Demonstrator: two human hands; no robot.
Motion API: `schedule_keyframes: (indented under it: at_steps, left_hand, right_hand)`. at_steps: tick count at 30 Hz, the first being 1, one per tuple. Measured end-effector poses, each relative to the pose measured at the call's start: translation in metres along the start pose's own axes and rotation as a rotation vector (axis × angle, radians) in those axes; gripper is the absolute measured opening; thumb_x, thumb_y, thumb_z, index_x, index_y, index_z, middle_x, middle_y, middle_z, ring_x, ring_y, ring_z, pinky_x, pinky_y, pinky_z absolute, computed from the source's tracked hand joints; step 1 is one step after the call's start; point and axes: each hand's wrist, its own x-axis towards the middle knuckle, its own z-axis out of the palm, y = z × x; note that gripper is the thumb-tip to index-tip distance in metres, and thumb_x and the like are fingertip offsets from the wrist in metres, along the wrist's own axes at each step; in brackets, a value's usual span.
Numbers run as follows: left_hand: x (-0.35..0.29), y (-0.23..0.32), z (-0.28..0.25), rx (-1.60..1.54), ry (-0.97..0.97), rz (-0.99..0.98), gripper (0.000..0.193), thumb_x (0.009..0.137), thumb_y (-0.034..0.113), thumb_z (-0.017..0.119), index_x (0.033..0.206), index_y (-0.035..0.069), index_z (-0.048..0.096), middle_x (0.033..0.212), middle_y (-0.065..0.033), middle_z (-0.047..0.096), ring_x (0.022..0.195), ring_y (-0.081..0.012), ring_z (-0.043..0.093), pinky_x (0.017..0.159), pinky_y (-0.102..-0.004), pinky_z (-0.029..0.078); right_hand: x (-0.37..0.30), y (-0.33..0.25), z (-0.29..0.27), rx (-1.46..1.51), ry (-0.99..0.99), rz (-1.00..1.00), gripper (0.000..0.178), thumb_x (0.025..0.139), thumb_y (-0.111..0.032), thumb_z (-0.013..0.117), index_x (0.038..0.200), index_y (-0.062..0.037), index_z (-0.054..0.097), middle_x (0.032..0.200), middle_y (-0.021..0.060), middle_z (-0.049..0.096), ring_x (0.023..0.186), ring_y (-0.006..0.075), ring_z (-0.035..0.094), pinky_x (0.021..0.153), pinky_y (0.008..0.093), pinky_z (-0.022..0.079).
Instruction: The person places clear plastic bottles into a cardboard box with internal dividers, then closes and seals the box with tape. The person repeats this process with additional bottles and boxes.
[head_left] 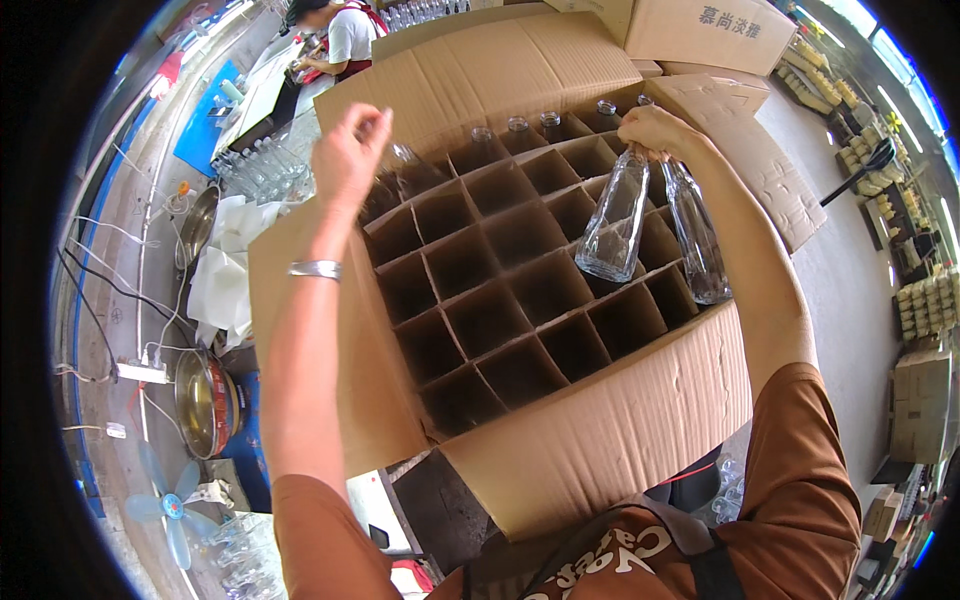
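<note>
A large open cardboard box (590, 430) with a grid of cardboard dividers (520, 235) stands in front of me. My right hand (660, 135) grips the necks of two clear glass bottles, one (615, 222) leaning left and one (697, 235) further right. Their bases hang over the box's right-hand cells. Above the far left corner, my left hand (350, 155) is raised with loosely curled fingers and no object visible in them. Beside it, a clear bottle (408, 170) stands in a cell. Along the far row, several bottle necks (517, 125) poke up; many nearer cells hold none.
Box flaps spread outward on all sides. Closed cartons (705, 35) stand behind. On the left are grouped glass bottles (262, 170), a metal pan (205, 405), a power strip (142, 372) with cables, and a blue fan (173, 505). Another person (350, 40) works at a far-left table.
</note>
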Motion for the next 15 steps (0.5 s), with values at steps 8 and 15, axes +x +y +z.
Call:
schedule_keyframes:
  at_steps: [8,15]
  left_hand:
    - [0.113,0.044,-0.069,-0.369,-0.468,-0.090,0.037,0.096,0.039,0.061,0.109,0.006,0.070,0.070,0.0037,0.061,0.050,-0.0009,0.047,0.046,-0.0176,0.035]
    - [0.106,0.111,0.072,0.288,-1.183,-0.182,0.030,0.088,0.029,0.060,0.084,0.001,0.070,0.073,-0.0103,0.071,0.053,-0.0111,0.058,0.046,-0.0261,0.045]
  right_hand:
    - [0.003,0.006,0.010,-0.030,-0.028,0.155,0.027,0.081,-0.028,0.064,0.075,-0.0020,0.062,0.052,0.0076,0.056,0.038,0.0161,0.051,0.034,0.0308,0.039]
    - [-0.010,-0.016,0.012,-0.142,0.141,-0.038,0.035,0.074,-0.036,0.065,0.067,-0.0014,0.070,0.058,0.0134,0.064,0.055,0.0240,0.065,0.053,0.0369,0.054]
